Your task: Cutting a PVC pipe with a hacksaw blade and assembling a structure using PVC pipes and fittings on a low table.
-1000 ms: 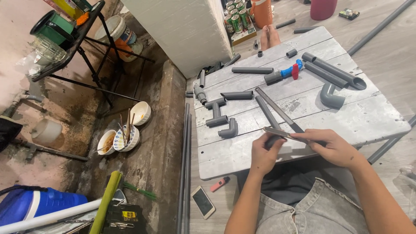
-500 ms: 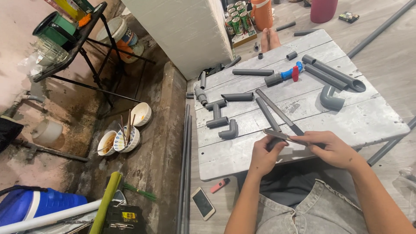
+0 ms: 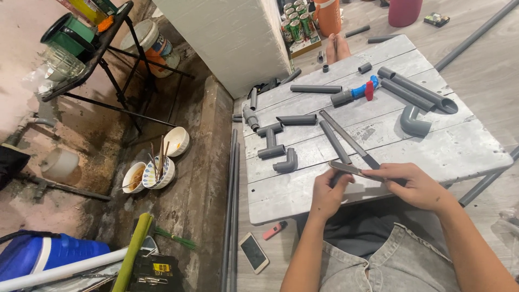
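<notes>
Near the lower centre of the frame, the left hand (image 3: 327, 193) is closed around the end of a short grey pipe (image 3: 339, 176), while the right hand (image 3: 412, 184) grips a flat metal blade (image 3: 351, 169) laid across that pipe's end (whether it is a saw or a file cannot be told). Both hands sit at the front edge of the grey plank surface (image 3: 465, 148). Just above them lie two long grey pipes (image 3: 335, 141), slanting toward the upper left. Further up are a curved elbow fitting (image 3: 413, 121) at right, a blue and red valve (image 3: 363, 90) near the top, and a tee fitting (image 3: 270, 141) at left. A phone (image 3: 253, 252) lies on the floor, lower centre.
</notes>
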